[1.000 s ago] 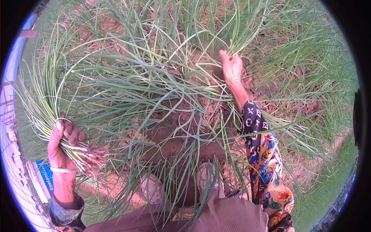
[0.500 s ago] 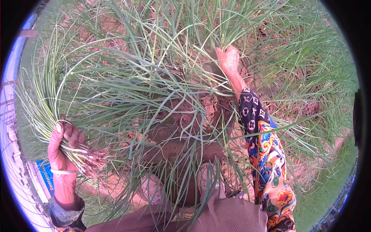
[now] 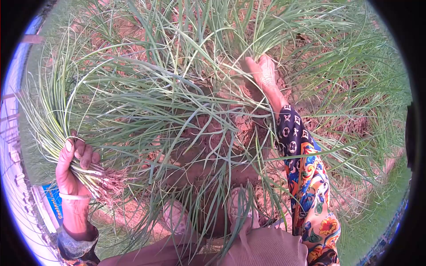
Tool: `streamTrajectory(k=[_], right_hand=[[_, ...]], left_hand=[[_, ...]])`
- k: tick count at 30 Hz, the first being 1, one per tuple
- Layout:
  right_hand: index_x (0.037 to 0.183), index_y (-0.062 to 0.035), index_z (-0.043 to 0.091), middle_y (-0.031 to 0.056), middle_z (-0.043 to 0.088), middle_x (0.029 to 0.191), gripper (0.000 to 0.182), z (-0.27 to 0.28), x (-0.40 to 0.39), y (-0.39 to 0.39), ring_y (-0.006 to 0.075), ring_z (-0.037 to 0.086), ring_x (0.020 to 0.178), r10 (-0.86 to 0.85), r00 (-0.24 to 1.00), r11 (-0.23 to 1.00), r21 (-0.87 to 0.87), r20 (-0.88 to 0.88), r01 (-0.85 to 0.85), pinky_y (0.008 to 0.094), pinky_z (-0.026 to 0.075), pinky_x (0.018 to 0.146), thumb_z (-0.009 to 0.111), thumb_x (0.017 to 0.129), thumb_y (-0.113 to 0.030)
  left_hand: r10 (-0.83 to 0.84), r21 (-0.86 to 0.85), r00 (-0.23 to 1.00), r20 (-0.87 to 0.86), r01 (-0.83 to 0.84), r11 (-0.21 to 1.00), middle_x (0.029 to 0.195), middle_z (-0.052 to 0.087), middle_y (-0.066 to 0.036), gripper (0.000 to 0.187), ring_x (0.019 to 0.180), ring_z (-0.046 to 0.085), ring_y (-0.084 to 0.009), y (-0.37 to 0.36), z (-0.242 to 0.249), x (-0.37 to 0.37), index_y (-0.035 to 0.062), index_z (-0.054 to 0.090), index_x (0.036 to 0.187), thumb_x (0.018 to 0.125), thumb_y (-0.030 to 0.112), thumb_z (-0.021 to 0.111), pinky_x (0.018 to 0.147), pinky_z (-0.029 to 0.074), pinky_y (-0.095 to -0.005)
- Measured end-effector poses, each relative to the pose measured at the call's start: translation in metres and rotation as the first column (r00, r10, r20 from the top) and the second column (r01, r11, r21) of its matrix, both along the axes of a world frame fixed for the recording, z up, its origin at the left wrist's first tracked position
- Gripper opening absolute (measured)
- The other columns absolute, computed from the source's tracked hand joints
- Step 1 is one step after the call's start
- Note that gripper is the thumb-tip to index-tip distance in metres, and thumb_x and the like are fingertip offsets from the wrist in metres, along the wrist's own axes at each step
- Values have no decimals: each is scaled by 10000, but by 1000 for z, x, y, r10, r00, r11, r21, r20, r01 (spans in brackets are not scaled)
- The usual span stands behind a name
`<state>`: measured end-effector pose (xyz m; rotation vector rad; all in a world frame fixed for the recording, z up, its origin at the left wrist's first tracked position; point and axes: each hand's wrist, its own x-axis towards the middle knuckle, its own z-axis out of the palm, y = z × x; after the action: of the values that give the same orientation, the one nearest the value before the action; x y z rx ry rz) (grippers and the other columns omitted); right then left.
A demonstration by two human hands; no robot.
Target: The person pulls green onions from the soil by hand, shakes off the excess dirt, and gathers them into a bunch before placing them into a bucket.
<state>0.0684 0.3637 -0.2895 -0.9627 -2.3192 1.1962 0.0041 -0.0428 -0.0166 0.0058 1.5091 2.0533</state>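
Down left, the blue sack (image 3: 54,203) reads "Ceolant…" only partly.

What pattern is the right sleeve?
The right sleeve is a bright multicolour floral print, dark near the wrist; head view.

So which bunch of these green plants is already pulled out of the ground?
The bunch in the left hand: its roots hang bare in the air, while the clump at the right hand stands in soil.

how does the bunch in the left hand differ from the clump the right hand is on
The bunch is out of the ground, roots bare, gripped in the left hand. The clump is rooted in soil, with the right hand at its base. Both have long thin green leaves.
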Motion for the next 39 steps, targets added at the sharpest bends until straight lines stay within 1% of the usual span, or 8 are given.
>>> streamTrajectory(k=[3, 12, 16, 20, 22, 27, 34, 39], right_hand=[[920, -21, 613, 216, 604, 825, 343, 12, -4, -3, 379, 576, 811, 61, 989, 992, 102, 138, -75, 439, 437, 721, 615, 751, -319], [810, -34, 587, 2, 553, 613, 254, 76, 1, 25, 54, 484, 549, -225, 872, 974, -73, -434, 214, 236, 386, 497, 542, 877, -275], [817, -37, 558, -7, 538, 607, 262, 207, -7, -70, 39, 462, 505, 60, 815, 956, -201, -576, -212, 193, 380, 439, 517, 896, -283], [878, 43, 428, 221, 532, 596, 199, 270, 14, -185, 391, 551, 580, 711, 672, 700, 114, -207, -705, 443, 425, 528, 494, 848, -142], [923, 52, 415, 208, 559, 681, 228, 272, 27, -214, 389, 578, 652, 758, 637, 652, 217, -143, -727, 445, 449, 552, 509, 820, -128], [1112, 39, 453, 170, 606, 851, 393, 289, 42, -226, 336, 605, 697, 856, 479, 517, 296, -194, -803, 371, 482, 590, 593, 774, -106], [1101, 15, 532, 124, 606, 933, 315, 302, 51, -224, 173, 584, 746, 868, 480, 491, 71, -125, -868, 252, 460, 659, 588, 831, -135], [1114, -14, 537, 48, 593, 851, 290, 280, 41, -215, 79, 500, 671, 714, 697, 695, -60, -66, -717, 201, 389, 549, 548, 872, -173]], left_hand=[[-2, 5, 1000, -3, 2, 1000, 695, 432, 0, 254, 555, 410, -104, 3, -3, 2, 18, 455, 1102, 898, 162, 502, 603, 365, -280], [12, 53, 1000, -19, -11, 999, 734, 479, -13, 247, 568, 426, -104, 10, -1, 4, 32, 471, 1095, 895, 171, 510, 612, 361, -275], [-80, 60, 996, -47, 83, 995, 961, 546, -70, 321, 664, 474, -111, 21, 4, 7, 25, 451, 1139, 878, 187, 544, 716, 433, -289], [-121, -41, 984, -133, 116, 992, 1094, 547, -109, 654, 955, 568, -184, 48, 17, 27, -23, 400, 1202, 721, 264, 738, 809, 502, -339], [-228, -122, 950, -211, 206, 971, 1255, 475, -132, 785, 1085, 518, -228, 55, 24, 37, -21, 346, 1276, 703, 348, 734, 921, 438, -373], [-122, 48, 979, -162, 131, 990, 1063, 587, -93, 415, 965, 563, -172, 30, 28, 53, 16, 507, 1123, 771, 161, 674, 840, 459, -319], [300, 2, 816, -494, -344, 939, 819, 570, -73, 241, 769, 588, -180, -97, 69, 67, -1, 519, 968, 768, 86, 624, 624, 510, -307], [735, 16, 379, -563, -884, 468, 757, 626, -93, 245, 638, 615, -172, -246, 84, 73, -29, 589, 933, 763, 134, 658, 533, 521, -287]])
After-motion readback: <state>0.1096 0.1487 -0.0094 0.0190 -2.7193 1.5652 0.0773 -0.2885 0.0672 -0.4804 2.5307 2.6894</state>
